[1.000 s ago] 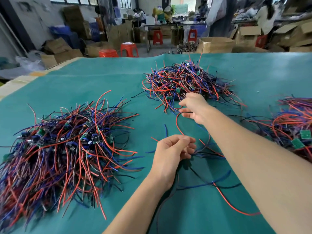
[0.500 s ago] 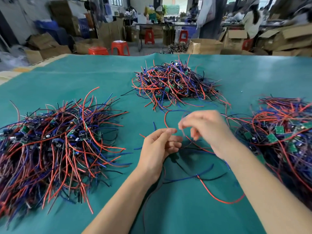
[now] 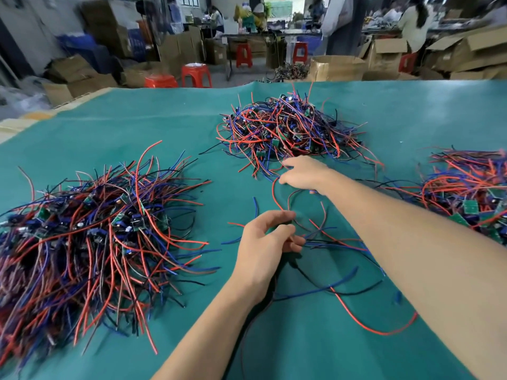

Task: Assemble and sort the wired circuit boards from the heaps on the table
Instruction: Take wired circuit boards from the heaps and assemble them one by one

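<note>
place: small electronics assembly workshop / factory floor
table (image 3: 411,111): big, green cover, w/ heaps of wired circuit boards (image 3: 290,130)
bkgd: open cardboard boxes (image 3: 337,67) stacked all over, red plastic stools (image 3: 196,75), blue crates (image 3: 82,46)
ppl: other workers (image 3: 411,26) at benches further back, bare concrete floor

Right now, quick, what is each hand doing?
Left hand: fingers curled round loose wires.
Right hand: reaching at the far heap; grip cannot be told.
</note>
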`<state>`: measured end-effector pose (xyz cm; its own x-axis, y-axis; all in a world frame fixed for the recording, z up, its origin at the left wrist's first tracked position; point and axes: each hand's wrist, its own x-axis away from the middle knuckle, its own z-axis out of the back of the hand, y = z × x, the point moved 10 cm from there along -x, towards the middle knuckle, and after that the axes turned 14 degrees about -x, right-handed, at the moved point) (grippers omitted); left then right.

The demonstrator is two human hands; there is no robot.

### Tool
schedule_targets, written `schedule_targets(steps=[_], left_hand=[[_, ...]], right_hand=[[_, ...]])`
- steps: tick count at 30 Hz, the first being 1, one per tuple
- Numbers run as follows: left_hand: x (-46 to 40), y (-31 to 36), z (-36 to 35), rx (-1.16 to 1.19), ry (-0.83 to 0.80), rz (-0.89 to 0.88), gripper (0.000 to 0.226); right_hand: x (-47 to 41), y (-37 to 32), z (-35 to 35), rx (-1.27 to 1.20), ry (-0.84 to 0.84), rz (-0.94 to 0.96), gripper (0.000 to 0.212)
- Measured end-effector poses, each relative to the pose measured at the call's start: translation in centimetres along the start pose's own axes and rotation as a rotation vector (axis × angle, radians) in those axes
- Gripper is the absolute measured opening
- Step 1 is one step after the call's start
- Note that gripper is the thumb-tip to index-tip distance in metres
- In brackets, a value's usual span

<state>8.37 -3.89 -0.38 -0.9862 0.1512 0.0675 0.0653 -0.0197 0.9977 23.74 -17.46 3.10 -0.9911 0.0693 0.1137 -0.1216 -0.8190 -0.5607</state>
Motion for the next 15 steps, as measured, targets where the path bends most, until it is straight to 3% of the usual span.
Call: schedule_targets(steps=[3,8,15], left_hand=[[-0.1,0.0,0.1,0.003,-0.001,0.006,0.02],[-0.1,-0.1,0.1,0.025,-0.002,0.013,0.019],[0.0,0.2,0.1,0.063,-0.003,0.01,0.022]], right_hand=[[0.1,0.2,0.5,-0.02,0.045,-0.017,0.042],[1.5,1.3,1.9,-0.292,0.131,-0.009,0.021],[7.8,1.4,4.1,-0.621,0.1,0.055,0.011]])
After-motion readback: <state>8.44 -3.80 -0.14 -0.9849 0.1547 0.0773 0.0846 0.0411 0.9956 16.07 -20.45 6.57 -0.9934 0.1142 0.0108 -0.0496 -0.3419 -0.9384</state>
